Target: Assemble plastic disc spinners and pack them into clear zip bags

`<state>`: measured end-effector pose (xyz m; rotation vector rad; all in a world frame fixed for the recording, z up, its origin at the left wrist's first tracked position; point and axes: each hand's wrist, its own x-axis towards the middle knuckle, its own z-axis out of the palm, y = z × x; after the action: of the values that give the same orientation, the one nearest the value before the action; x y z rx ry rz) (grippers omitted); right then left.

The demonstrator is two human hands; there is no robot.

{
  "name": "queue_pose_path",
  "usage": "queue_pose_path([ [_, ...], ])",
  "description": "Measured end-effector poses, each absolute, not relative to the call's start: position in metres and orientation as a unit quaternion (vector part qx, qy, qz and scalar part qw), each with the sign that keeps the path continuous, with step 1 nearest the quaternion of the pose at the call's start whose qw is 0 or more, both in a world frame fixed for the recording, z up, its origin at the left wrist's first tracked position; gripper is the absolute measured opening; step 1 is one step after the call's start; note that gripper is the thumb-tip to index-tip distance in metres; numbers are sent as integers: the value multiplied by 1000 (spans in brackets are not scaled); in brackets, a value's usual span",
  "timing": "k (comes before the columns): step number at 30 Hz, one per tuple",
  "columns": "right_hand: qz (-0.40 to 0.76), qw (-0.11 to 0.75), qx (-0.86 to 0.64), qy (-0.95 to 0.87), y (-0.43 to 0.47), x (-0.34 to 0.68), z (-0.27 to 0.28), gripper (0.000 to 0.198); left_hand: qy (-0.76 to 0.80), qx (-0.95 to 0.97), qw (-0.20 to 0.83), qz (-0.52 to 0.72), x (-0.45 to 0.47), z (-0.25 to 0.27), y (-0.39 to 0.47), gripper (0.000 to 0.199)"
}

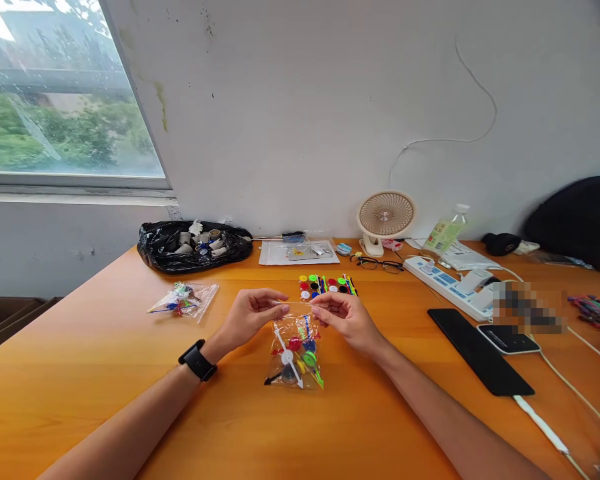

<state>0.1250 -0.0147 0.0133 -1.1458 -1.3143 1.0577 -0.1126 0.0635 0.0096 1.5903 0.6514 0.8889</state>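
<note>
Pinching the top edge of a clear plastic bag (291, 321), the left hand (254, 317) and the right hand (347, 320) each hold one upper corner between thumb and fingers, the two grips narrow and slightly apart. The bag hangs toward the viewer over the middle of the wooden table (90, 400); whether its lower edge touches the surface cannot be told. Visible through its film are a white arrow (293, 370), a black arrow (270, 381), a light green disc (309, 359) and red, blue and yellow pieces. A black wristwatch (198, 361) encircles the left wrist. To the left of the left hand lies a second clear bag (207, 305) of similar coloured pieces. Just beyond the hands, coloured discs and arrows (313, 287) lie grouped in rows. Farther back stand a beige fan (386, 215) and, to its right, a labelled bottle (447, 232); eyeglasses (381, 265) lie near the fan's base.
</note>
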Motion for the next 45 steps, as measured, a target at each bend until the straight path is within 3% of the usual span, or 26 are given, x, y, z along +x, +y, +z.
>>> queue_pose_path([
  [15,461,542,-460,-531,-12,126,3,31,268,721,541,340,-122,19,75,36],
  [22,460,550,-443,-539,-12,129,1,21,258,694,598,307,-125,21,73,31],
  [32,445,551,-442,-550,-15,128,10,17,227,736,530,356,-122,19,74,31],
  [39,437,558,-450,-544,-14,130,9,17,238,694,606,308,-124,19,70,39],
  [45,442,544,-438,-563,-13,132,8,17,237,716,563,339,-124,22,73,29],
])
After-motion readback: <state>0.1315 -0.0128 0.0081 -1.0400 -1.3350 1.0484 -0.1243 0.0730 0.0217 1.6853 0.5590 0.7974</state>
